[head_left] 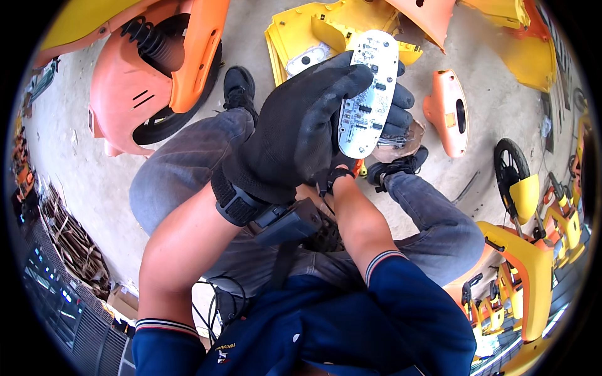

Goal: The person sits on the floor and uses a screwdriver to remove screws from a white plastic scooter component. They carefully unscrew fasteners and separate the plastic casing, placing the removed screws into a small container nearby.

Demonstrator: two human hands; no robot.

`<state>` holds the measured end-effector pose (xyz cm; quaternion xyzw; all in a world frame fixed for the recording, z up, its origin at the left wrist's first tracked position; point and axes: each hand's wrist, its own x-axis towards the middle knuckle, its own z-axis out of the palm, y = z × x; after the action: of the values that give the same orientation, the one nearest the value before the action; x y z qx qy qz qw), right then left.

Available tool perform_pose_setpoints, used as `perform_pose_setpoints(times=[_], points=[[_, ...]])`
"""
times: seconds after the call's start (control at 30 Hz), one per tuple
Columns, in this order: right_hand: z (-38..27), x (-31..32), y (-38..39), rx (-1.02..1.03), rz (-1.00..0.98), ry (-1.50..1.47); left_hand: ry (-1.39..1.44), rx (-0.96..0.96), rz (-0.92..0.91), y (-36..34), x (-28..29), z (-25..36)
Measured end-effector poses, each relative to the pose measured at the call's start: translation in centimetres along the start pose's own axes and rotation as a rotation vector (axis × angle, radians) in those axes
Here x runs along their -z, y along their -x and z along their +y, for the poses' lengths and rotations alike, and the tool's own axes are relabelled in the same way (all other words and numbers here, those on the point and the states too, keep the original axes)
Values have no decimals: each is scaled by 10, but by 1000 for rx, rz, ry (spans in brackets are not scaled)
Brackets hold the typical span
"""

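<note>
My left hand, in a black glove, is closed on a white oval circuit board, its thumb over the board's left side and fingertips showing past the right edge. The board is held tilted nearly on end, component side facing the camera. Below and behind it is my right hand, also gloved, largely hidden by the left; its fingers cannot be made out. A small red-orange object shows beside it.
Pink-orange scooter bodywork with a wheel lies left, yellow panels beyond my hands, and an orange oval housing to the right. A spoked wheel and yellow scooter frames stand at right. My outstretched legs frame the work.
</note>
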<state>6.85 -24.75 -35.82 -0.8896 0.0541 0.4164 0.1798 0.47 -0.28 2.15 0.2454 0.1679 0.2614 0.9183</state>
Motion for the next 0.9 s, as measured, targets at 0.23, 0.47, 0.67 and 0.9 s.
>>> perform_pose_setpoints(times=[0.23, 0.47, 0.67, 0.9], points=[[-2, 4, -9, -88, -15, -93, -44, 70, 98, -3, -6, 2], [1, -13, -19, -50, 36, 141, -104, 64, 191, 4, -7, 6], [64, -36, -72, 235, 140, 127, -147, 157, 148, -13, -11, 2], [-28, -2, 16, 316, -185, -102, -139, 59, 143, 2, -9, 8]])
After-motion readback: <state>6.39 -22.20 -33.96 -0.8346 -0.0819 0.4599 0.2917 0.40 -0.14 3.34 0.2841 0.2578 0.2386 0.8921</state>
